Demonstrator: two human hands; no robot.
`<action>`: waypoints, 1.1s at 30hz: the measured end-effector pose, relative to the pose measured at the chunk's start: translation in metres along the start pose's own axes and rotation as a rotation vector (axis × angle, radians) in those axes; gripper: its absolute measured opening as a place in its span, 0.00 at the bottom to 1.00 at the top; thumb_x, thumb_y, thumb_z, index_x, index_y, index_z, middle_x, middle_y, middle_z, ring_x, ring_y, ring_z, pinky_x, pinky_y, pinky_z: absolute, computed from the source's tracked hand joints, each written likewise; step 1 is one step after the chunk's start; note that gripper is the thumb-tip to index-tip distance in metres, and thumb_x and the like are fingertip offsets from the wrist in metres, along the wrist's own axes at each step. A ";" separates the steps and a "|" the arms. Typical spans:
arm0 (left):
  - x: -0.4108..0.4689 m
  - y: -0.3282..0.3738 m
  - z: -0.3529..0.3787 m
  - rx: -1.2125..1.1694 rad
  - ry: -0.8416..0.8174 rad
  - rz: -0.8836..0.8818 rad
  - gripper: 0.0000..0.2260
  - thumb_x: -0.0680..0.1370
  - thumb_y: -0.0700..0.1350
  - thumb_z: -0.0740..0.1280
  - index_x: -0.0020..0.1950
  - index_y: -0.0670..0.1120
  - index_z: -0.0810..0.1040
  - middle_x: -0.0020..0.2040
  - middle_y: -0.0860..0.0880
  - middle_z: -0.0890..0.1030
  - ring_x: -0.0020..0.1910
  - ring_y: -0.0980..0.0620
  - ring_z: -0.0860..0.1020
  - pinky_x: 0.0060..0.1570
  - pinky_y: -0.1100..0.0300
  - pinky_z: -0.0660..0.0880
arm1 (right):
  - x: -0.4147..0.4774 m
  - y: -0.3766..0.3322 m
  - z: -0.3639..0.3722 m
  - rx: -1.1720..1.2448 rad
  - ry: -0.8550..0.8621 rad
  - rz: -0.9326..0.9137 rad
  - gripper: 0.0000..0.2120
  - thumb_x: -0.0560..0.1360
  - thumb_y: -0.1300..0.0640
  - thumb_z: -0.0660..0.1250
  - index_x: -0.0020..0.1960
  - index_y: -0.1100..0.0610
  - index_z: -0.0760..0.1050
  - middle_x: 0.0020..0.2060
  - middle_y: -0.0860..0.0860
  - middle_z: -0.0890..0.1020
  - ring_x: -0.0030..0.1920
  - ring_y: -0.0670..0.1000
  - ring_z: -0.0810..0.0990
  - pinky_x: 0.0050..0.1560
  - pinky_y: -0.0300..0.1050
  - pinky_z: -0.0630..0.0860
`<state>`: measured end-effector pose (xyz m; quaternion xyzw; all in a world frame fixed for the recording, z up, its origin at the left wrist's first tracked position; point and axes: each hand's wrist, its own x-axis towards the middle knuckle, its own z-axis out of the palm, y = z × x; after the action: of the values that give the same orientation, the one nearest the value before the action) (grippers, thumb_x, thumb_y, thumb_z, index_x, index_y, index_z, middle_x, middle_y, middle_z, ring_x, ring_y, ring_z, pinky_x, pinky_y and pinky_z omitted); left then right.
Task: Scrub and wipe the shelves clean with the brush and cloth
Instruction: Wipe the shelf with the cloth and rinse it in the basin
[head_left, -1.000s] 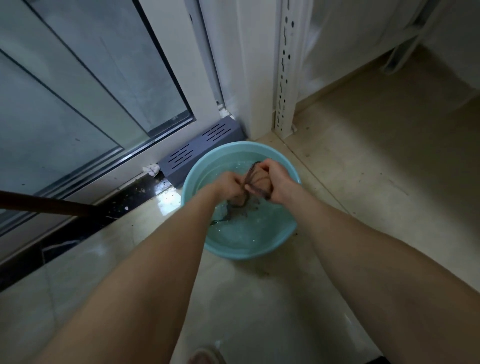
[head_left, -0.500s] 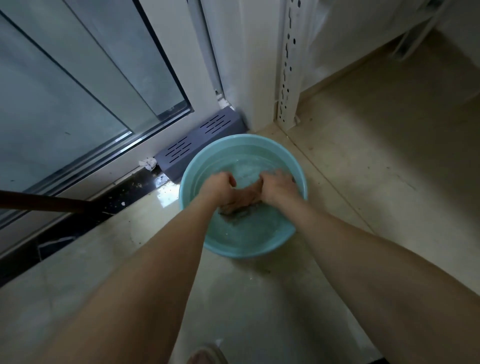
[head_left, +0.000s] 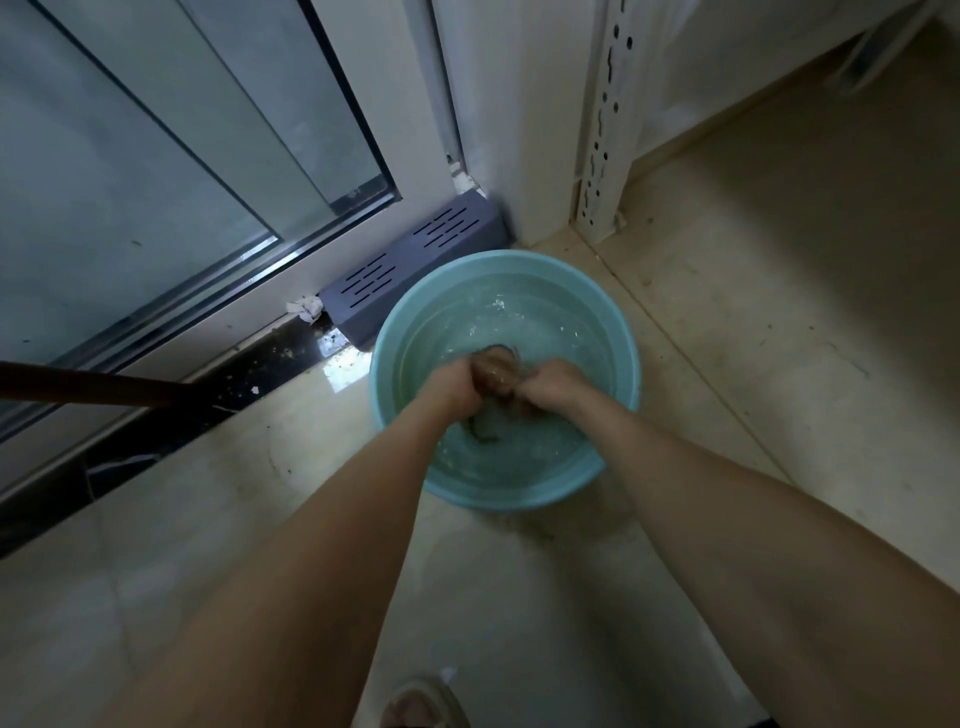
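At 6 o'clock in the view, the toe of a sandalled foot (head_left: 423, 706) shows on the wet tiled floor (head_left: 519, 597). Both forearms reach from there toward 12 o'clock, into a turquoise plastic basin (head_left: 415, 338).

The brown cloth (head_left: 498, 371) sits above the middle of the basin, bunched into a wad, with a darker tail trailing into the water (head_left: 519, 322) at the wad's 6 o'clock. It looks soaked, so it is likely limp, heavier than when dry and somewhat slick. It has no stiffness to push against and nothing breakable. A grip at two opposite ends of the bunch seems best, since that lets it be twisted or rubbed against itself.

That is where the hands are. The left hand (head_left: 454, 387) grips the wad at its 9 o'clock and the right hand (head_left: 553, 384) at its 3 o'clock. Both have their fingers curled tightly round the fabric, with the fists nearly meeting.

Just beyond the basin, at its 11 o'clock, a grey slotted box (head_left: 415, 265) lies against the door sill. A wooden handle (head_left: 88, 389) enters the view at 9 o'clock. At 1 o'clock stands the shelf's white perforated upright (head_left: 605, 119), and at 10 o'clock the glass sliding door (head_left: 156, 156). No brush is visible.
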<state>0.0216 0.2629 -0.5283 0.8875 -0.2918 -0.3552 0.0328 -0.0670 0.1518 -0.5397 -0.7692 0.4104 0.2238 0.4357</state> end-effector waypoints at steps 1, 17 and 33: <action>0.001 -0.002 -0.003 -0.067 0.032 -0.006 0.24 0.74 0.42 0.68 0.70 0.43 0.68 0.64 0.40 0.76 0.62 0.41 0.74 0.59 0.55 0.69 | -0.002 -0.005 -0.002 0.213 0.015 0.022 0.09 0.72 0.56 0.68 0.34 0.57 0.77 0.34 0.54 0.78 0.37 0.53 0.77 0.39 0.42 0.73; -0.020 0.029 -0.036 -1.280 -0.194 -0.177 0.14 0.72 0.30 0.53 0.47 0.40 0.77 0.40 0.42 0.81 0.38 0.48 0.81 0.42 0.55 0.81 | -0.020 0.005 -0.017 1.051 -0.302 0.439 0.30 0.79 0.35 0.51 0.56 0.63 0.71 0.52 0.62 0.78 0.60 0.62 0.77 0.49 0.59 0.76; -0.034 0.029 -0.024 -0.946 -0.185 -0.033 0.23 0.79 0.60 0.58 0.74 0.60 0.61 0.60 0.51 0.73 0.52 0.51 0.75 0.46 0.57 0.76 | -0.033 -0.004 -0.038 1.217 -0.427 0.312 0.15 0.79 0.49 0.60 0.37 0.57 0.71 0.24 0.50 0.70 0.16 0.42 0.59 0.14 0.31 0.51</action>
<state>0.0030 0.2538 -0.4822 0.7444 -0.0856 -0.5270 0.4010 -0.0827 0.1348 -0.4950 -0.2561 0.4747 0.1598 0.8267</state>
